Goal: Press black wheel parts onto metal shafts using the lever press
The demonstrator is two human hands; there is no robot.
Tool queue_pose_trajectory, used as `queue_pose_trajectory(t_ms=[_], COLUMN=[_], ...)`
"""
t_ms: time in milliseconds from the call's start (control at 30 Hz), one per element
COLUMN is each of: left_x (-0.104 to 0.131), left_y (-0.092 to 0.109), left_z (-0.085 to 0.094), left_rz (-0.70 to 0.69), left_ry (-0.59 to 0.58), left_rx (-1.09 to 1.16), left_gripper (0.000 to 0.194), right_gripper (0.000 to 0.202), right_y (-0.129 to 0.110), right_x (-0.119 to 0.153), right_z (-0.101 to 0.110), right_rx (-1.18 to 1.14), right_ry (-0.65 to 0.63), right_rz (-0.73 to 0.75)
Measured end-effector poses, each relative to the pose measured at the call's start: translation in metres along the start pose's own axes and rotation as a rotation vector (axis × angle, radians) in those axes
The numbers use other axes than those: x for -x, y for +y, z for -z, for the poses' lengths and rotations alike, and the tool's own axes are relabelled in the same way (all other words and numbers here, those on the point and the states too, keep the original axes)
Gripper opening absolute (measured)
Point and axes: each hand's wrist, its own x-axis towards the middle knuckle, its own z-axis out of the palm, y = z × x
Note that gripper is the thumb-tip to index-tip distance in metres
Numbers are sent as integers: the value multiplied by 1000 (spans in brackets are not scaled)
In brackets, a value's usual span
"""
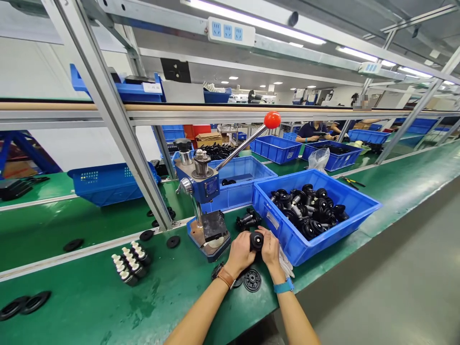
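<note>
A round black plastic part [256,241] with a pale centre is held between my two hands, a little above the green bench. My left hand [241,250] is closed on its left side, and my right hand [270,247] grips it from the right. Beneath my hands a black ribbed disc [252,280] lies flat, partly overlapping other black discs. Just beyond my fingers rests a black and metal assembly [247,219]. To the left stands a hand press [206,191] with a red-knobbed lever, a black block on its base.
A blue bin [316,215] full of black assemblies stands at the right, with a white glove [286,262] beside it. Several white-topped black parts [130,263] stand at the left. Black rings [36,302] lie near the left edge. Co-workers [316,130] sit across the bench.
</note>
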Motion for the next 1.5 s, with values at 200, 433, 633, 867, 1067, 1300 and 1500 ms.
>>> queue_pose_trajectory(t_ms=[200,433,633,867,1067,1300,1500], left_x=[27,50,9,-14,-14,-14,-13], left_y=[28,53,18,-5,-11,-16,-18], left_z=[18,136,205,188,185,180,177], left_rz=[197,227,467,475,461,462,469], left_ry=[150,237,246,266,305,362,357], left_rx=[256,257,-176,-86,-30,6,27], left_gripper=[8,13,17,20,21,36,37], right_gripper=[69,50,50,32,41,46,44], right_y=[0,-65,-208,-270,-201,-159,-144], right_x=[-1,-45,-162,-227,-136,-97,-101], right_z=[-4,22,63,87,104,82,68], right_rx=[-11,-105,-363,-341,-44,-107,-103], right_ry=[28,218,398,299,407,456,669], right_rz=[12,134,482,383,36,-25,52])
